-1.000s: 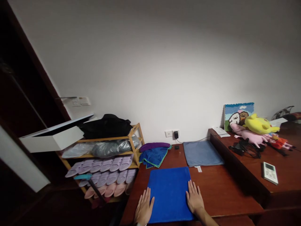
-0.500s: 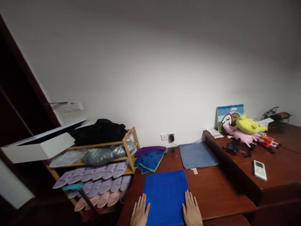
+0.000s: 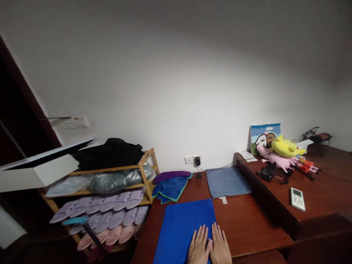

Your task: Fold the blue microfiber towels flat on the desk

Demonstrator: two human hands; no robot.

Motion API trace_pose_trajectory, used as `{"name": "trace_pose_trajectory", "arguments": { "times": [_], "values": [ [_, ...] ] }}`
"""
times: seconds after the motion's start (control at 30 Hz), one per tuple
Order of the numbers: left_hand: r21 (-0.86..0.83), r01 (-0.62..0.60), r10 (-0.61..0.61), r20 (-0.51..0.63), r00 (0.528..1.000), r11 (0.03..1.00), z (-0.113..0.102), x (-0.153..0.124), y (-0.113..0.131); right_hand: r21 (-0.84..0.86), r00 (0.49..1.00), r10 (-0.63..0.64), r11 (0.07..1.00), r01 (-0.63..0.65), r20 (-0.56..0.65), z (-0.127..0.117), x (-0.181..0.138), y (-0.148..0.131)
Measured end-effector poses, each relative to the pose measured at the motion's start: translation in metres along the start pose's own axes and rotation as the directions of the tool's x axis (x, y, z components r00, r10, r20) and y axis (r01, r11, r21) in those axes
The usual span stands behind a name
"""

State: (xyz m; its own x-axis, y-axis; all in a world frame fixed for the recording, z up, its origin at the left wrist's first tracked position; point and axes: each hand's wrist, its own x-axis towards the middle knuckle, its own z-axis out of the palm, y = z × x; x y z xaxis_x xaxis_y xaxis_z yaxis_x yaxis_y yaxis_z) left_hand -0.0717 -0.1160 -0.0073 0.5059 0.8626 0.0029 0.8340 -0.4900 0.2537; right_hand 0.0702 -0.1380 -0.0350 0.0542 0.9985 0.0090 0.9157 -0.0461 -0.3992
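A flat blue cloth (image 3: 176, 227) lies spread on the brown wooden table (image 3: 239, 227). Palm down on its right part rests my left hand (image 3: 198, 246), fingers stretched out. Right beside it, over the cloth's right edge, my right hand (image 3: 220, 245) lies flat with its fingers extended. The thumbs meet or nearly meet. Neither hand grips anything. Behind the cloth sits a crumpled blue cloth with green edging (image 3: 172, 187), with a purple cloth (image 3: 172, 176) against it. To the right of these, a folded grey-blue cloth (image 3: 228, 182) with a white tag lies flat.
At left stands a wooden shoe rack (image 3: 147, 179) with several slippers (image 3: 108, 201), a black bag (image 3: 110, 154) and a white box (image 3: 55, 170). The higher desk at right holds plush toys (image 3: 286, 147), a white remote (image 3: 297, 199) and a black cable (image 3: 275, 175). A plug (image 3: 197, 160) sits in the wall.
My left hand has moved right across the blue cloth, from its left edge to beside my right hand. My right hand stays near the right edge. The view has shifted slightly.
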Motion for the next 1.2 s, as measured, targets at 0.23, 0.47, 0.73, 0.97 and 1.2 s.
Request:
{"name": "trace_pose_trajectory", "arguments": {
  "times": [0.23, 0.47, 0.73, 0.97, 1.2],
  "values": [
    [0.089, 0.319, -0.318, -0.031, 0.948, 0.943, -0.033, -0.065, -0.117, 0.014, 0.999, 0.023, 1.0, -0.022, -0.023, -0.003, -0.003, -0.005],
    [0.147, 0.488, -0.482, -0.075, 0.873, 0.86, -0.045, -0.099, -0.158, 0.0, 0.999, 0.034, 0.999, -0.034, -0.002, -0.01, -0.006, -0.007],
    [0.152, 0.489, -0.483, -0.082, 0.872, 0.859, -0.047, -0.097, -0.154, 0.003, 1.0, 0.005, 1.0, -0.005, -0.016, -0.005, -0.015, -0.001],
    [0.172, 0.496, -0.462, -0.203, 0.864, 0.851, -0.036, -0.07, -0.117, 0.023, 1.0, 0.004, 1.0, -0.003, -0.012, -0.007, -0.015, -0.002],
    [0.045, -0.022, 0.026, -0.085, 0.996, 0.999, 0.0, -0.004, -0.004, 0.024, 1.0, -0.015, 1.0, 0.015, -0.009, -0.002, -0.013, 0.0]
  ]
}}
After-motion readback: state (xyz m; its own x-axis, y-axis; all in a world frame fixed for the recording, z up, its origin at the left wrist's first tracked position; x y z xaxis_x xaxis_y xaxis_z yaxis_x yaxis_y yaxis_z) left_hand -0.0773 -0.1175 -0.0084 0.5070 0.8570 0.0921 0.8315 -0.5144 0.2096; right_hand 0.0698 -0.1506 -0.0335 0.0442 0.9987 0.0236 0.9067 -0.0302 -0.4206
